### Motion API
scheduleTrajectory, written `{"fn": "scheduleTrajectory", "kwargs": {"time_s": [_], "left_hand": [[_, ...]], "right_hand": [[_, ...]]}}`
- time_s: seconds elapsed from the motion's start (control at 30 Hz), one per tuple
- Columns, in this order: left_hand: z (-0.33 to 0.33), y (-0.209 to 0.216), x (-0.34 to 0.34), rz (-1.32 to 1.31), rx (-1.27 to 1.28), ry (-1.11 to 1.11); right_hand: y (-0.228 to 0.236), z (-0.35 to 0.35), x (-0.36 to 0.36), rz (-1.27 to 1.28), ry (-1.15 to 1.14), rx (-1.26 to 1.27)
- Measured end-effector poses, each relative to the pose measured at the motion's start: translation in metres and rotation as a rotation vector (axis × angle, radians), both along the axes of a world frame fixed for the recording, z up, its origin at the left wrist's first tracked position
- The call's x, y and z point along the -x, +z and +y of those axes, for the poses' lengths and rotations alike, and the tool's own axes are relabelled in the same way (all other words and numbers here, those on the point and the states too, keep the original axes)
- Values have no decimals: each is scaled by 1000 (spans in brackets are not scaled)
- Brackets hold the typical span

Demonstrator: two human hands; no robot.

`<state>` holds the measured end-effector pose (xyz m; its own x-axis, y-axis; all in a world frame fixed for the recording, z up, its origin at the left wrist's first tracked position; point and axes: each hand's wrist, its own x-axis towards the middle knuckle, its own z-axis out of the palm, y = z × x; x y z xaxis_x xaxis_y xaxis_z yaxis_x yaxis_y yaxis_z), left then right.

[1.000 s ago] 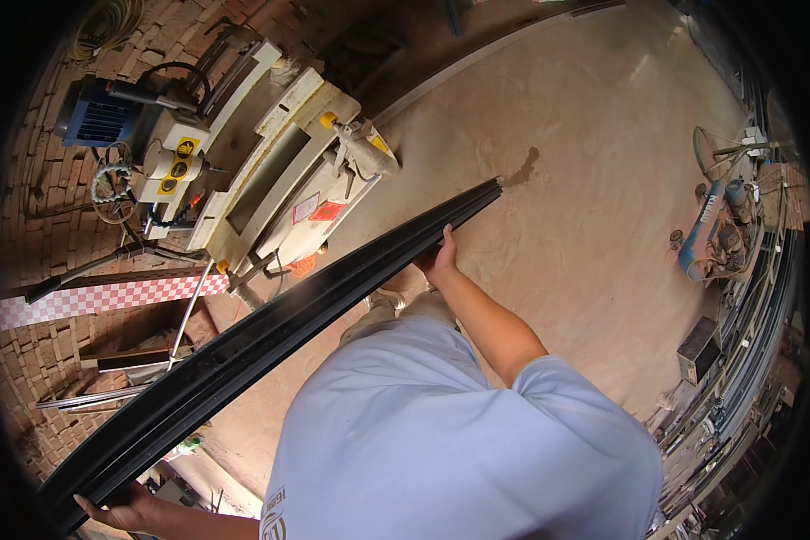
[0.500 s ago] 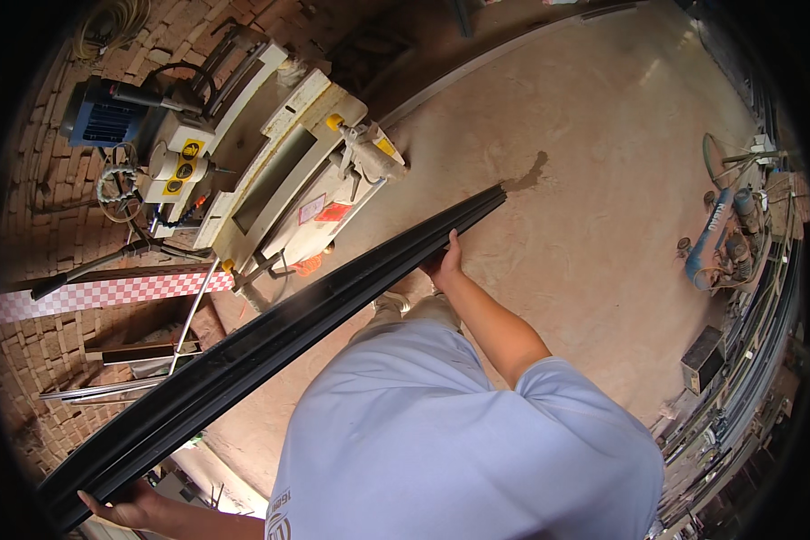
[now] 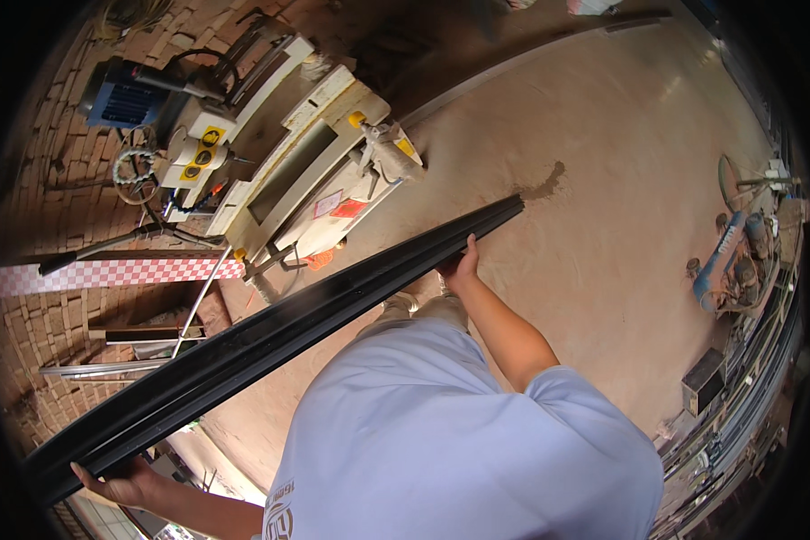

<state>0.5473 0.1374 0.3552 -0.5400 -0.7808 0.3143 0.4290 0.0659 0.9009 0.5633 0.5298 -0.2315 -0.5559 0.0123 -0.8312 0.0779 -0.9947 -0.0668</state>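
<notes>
Long black profile (image 3: 279,328) slants over floor (image 3: 585,252), in front of wearer's shirt (image 3: 459,441). L hand (image 3: 121,486): fingers grasp it twd lower L. R hand (image 3: 462,264): fingers grip nr far end. White machine (image 3: 319,97) w/ blue motor (image 3: 121,94) on L; blue machine (image 3: 718,259) far R.

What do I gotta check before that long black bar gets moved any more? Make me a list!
1. Right hand on the bar: ok, it holds the lower edge near the far end.
2. Left hand on the bar: ok, at the other end.
3. Gloves on: not ok, both hands are bare.
4. Bar clear of the machine: cannot tell, one view doesn't show the gap.
5. Dark patch beyond the tip is dry: cannot tell.
6. Whole bar in sight: not ok, its left end fades into the picture's dark rim.
</notes>
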Motion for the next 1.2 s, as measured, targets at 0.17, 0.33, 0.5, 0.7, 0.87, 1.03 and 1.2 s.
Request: {"fn": "scheduleTrajectory", "kwargs": {"time_s": [0.17,0.33,0.5,0.7,0.87,1.03,1.2], "left_hand": [[-12,-8,0,2,4,-18],[-29,-17,-4,-19,-81,-50],[-45,-44,-5,-86,-59,9],[-72,-100,0,-102,-124,133],[-125,-175,7,-84,-323,85],[-181,-276,19,-115,-602,160],[-215,-379,32,-96,-769,153]], "right_hand": [[5,8,-4,-11,-20,-17],[0,14,-7,0,-40,-5],[-4,21,-7,-76,-70,-128],[16,50,2,-34,6,-275],[43,74,29,32,8,-417],[83,88,73,34,82,-644],[113,94,132,120,136,-770]]}}
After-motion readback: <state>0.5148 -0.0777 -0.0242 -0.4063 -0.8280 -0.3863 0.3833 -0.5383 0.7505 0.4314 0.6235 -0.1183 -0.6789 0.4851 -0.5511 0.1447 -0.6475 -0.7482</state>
